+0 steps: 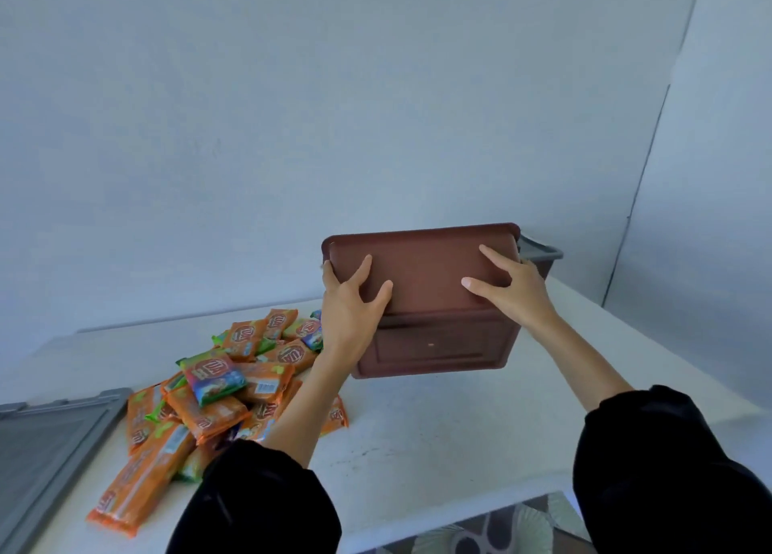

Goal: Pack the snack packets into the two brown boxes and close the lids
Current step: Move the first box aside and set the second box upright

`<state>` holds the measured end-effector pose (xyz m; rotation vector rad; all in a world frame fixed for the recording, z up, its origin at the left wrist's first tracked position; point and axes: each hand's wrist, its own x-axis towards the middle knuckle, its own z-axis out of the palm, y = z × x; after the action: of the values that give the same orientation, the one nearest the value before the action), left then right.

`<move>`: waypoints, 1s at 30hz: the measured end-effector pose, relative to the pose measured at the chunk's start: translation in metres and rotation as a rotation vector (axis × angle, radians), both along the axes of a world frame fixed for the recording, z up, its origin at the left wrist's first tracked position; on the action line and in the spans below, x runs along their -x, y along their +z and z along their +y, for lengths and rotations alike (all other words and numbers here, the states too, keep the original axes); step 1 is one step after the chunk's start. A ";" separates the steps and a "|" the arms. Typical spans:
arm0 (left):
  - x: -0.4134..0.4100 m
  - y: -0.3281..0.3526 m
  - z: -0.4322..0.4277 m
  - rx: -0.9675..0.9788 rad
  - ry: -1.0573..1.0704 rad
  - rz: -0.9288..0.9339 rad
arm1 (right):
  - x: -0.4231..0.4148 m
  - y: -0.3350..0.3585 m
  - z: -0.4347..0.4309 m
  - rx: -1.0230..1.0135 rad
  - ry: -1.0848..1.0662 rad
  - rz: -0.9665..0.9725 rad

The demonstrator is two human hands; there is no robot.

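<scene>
I have both hands on one brown box (434, 344), at about 1 o'clock on the white table (417, 449). My left hand (349, 307) holds its left corner. Two fingers lie spread on the flat top, and one finger hooks round the edge. My right hand (511, 292) lies on the right side of the top with its finger and thumb spread wide and straight. Its other fingers are hidden at the far edge, so I cannot tell how they sit.

The box looks tipped a bit toward me. I cannot tell if the flat brown face under my hands is a lid or the bottom of the box, and I cannot see inside.

The second box (543, 257) peeks out just behind the first one, at 2 o'clock. I only see a grey rim and a bit of brown wall.

The snack packets (217, 386) lie in a big messy heap at 9 o'clock, just beside the box I hold. A grey lid (46, 440) lies flat at the table's left edge, at 8 o'clock, next to the heap.

I think the job has hardly begun. All the packets I can see are out on the table. None shows in a box. Packing both boxes and closing both lids is all left to do.
</scene>
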<state>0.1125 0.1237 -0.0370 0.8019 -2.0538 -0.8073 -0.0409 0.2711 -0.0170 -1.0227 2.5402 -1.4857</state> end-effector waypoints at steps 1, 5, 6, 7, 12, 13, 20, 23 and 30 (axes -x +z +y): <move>0.007 0.000 0.004 0.003 -0.006 -0.013 | 0.007 -0.003 0.004 0.005 -0.001 -0.016; 0.035 0.000 0.009 0.021 -0.011 -0.065 | 0.037 -0.013 0.012 -0.008 -0.008 -0.049; 0.042 0.000 0.009 0.023 -0.008 -0.078 | 0.045 -0.015 0.012 -0.013 -0.005 -0.051; 0.050 -0.001 0.008 0.027 -0.003 -0.093 | 0.055 -0.017 0.012 -0.022 0.000 -0.049; 0.089 0.000 0.004 0.023 0.030 -0.141 | 0.102 -0.017 0.002 -0.068 0.022 -0.021; 0.095 0.001 0.004 0.017 0.032 -0.146 | 0.111 -0.016 0.001 -0.078 0.023 -0.015; 0.133 0.007 0.008 0.023 0.055 -0.170 | 0.157 -0.015 -0.001 -0.086 0.062 0.011; 0.142 0.004 0.014 0.021 0.073 -0.168 | 0.167 -0.017 0.002 -0.077 0.076 0.006; 0.153 -0.016 0.055 0.013 0.164 -0.078 | 0.176 -0.027 0.029 0.007 0.151 0.023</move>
<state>-0.0404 0.1790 -0.0528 0.9939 -2.0277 -0.6801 -0.2166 0.3004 -0.0437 -1.2092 2.4125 -1.4523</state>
